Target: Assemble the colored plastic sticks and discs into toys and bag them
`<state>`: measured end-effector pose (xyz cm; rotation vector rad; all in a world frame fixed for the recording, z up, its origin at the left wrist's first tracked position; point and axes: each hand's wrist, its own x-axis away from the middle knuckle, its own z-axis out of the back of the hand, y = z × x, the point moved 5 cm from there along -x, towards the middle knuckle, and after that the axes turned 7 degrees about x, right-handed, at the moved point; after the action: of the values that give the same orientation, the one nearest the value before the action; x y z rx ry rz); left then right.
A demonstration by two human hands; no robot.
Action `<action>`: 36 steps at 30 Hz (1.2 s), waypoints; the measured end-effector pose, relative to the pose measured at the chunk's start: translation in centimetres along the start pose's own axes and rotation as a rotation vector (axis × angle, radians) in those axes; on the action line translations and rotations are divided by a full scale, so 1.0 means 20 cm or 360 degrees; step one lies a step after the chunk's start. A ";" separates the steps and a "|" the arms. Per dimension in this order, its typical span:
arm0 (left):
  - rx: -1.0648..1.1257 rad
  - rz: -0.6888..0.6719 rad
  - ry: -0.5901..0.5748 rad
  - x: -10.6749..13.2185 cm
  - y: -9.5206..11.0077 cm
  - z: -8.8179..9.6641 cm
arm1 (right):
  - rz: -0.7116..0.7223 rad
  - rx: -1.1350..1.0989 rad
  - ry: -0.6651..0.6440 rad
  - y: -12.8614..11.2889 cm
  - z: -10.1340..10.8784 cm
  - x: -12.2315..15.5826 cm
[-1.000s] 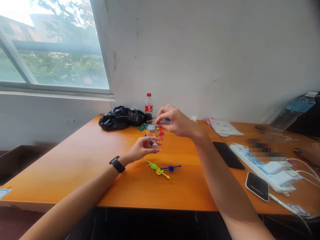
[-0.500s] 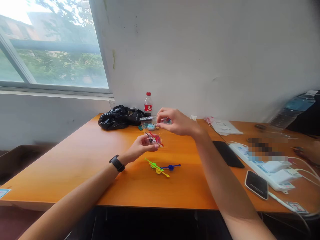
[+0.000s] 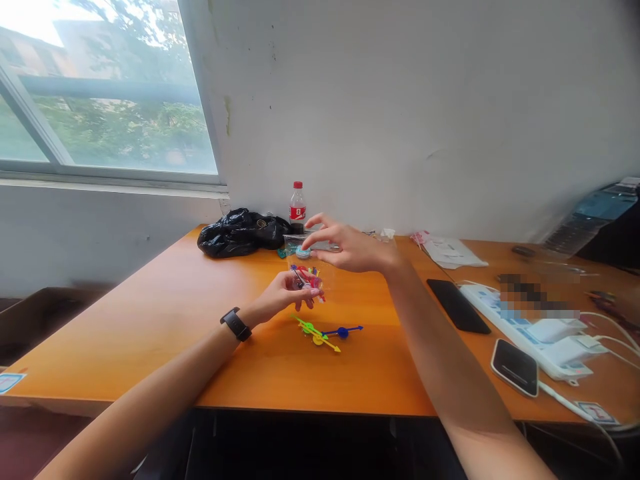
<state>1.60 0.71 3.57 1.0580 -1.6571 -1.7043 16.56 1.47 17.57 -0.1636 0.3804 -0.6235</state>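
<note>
My left hand (image 3: 300, 290), a black watch (image 3: 235, 325) on its wrist, is closed on a clear plastic bag (image 3: 320, 275) holding small red, blue and yellow parts. A thin dark piece also shows by its fingers. Just above the bag, my right hand (image 3: 345, 247) has its fingers spread, and I see nothing held in them. By its fingertips is a light blue round thing (image 3: 303, 252) on the table. Below my left hand lie a green arrow spinner (image 3: 308, 329), a yellow arrow spinner (image 3: 319, 339) and a blue arrow spinner (image 3: 343, 333), the green and yellow ones overlapping.
At the back stand a black plastic bag (image 3: 233, 233) and a red-capped drink bottle (image 3: 297, 207). To the right lie a black tablet-like slab (image 3: 457, 305), a phone (image 3: 515, 368), a white power strip (image 3: 530, 333) with cables, and a white packet (image 3: 457, 253).
My right hand's fingers have gone from pinched together to spread apart. The bag with coloured parts now shows more plainly at my left hand. The arrow spinners on the table have stayed put.
</note>
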 end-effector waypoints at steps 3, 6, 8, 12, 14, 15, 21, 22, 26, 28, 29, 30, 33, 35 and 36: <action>0.0003 -0.0009 0.0001 0.00 0.00 0.00 | -0.0022 0.0027 -0.0011 0.00 0.00 0.00; 0.0026 -0.0008 0.0024 0.00 0.00 0.00 | -0.0060 0.0051 -0.0025 0.01 -0.01 0.00; 0.0040 0.0018 0.0042 0.01 0.00 0.00 | -0.0097 0.0075 -0.0034 0.02 -0.01 0.00; 0.0088 0.0080 0.0066 0.01 0.00 0.00 | -0.0146 0.0116 -0.0042 0.07 -0.01 0.01; 0.0092 0.0089 0.0059 0.01 0.00 0.00 | -0.0116 0.0073 -0.0056 0.10 0.00 0.01; 0.0098 0.0095 0.0053 0.01 0.00 0.00 | -0.0095 0.0029 -0.0053 0.11 0.00 0.01; 0.0178 0.0137 0.0018 0.01 -0.03 0.01 | -0.0194 -0.0462 0.0225 0.21 0.03 -0.02; 0.0177 0.0138 0.0012 0.01 -0.03 0.01 | -0.0229 -0.0521 0.0259 0.23 0.03 -0.02; 0.0178 0.0129 0.0019 0.01 -0.04 0.01 | -0.0323 -0.0629 0.0335 0.25 0.03 -0.01; 0.0178 0.0118 0.0031 0.01 -0.03 0.01 | -0.0356 -0.0683 0.0350 0.24 0.03 -0.01; 0.0175 0.0113 0.0033 0.01 -0.03 0.01 | -0.0369 -0.0711 0.0351 0.23 0.03 -0.01; 0.0174 0.0113 0.0032 0.01 -0.03 0.01 | -0.0374 -0.0737 0.0346 0.23 0.03 -0.01; 0.0177 0.0108 0.0035 0.01 -0.02 0.00 | -0.0352 -0.0826 0.0273 0.21 0.03 -0.01; 0.0168 0.0090 0.0030 0.01 -0.02 0.00 | -0.0318 -0.0896 0.0223 0.20 0.02 -0.01; 0.0158 0.0078 0.0025 0.01 -0.02 0.00 | -0.0306 -0.0929 0.0217 0.20 0.02 -0.01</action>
<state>1.62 0.60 3.22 1.0645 -1.7588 -1.5935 18.81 4.83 16.84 -0.7246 0.6790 -0.7012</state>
